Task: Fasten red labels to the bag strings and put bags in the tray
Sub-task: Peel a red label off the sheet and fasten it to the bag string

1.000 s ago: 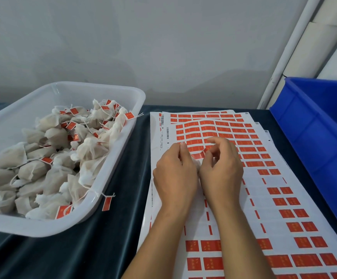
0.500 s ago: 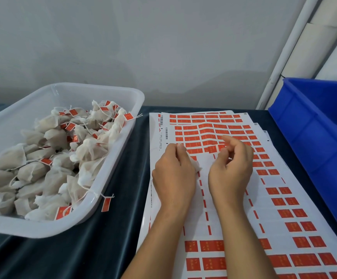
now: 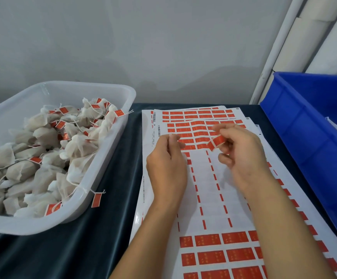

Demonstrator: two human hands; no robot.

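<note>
My right hand [image 3: 242, 156] pinches a peeled red label [image 3: 215, 142] between thumb and fingers, lifted just above the label sheets [image 3: 203, 188]. My left hand [image 3: 166, 166] hovers beside it with fingers curled, pinching a thin white string [image 3: 171, 135] at its fingertips; any bag on that string is hidden under the hand. The white tray [image 3: 111, 156] on the left holds several white mesh bags [image 3: 47, 154] with red labels on their strings. One labelled string [image 3: 96, 199] hangs over the tray's front rim.
A blue plastic crate [image 3: 308, 141] stands at the right edge, close to the sheets. Dark cloth [image 3: 79, 248] covers the table between tray and sheets. A grey wall and white pipes [image 3: 272, 57] rise behind.
My right hand has peeled a red label off the sheet and lifted it up and to the right. The two hands have drawn apart; the left has barely moved.
</note>
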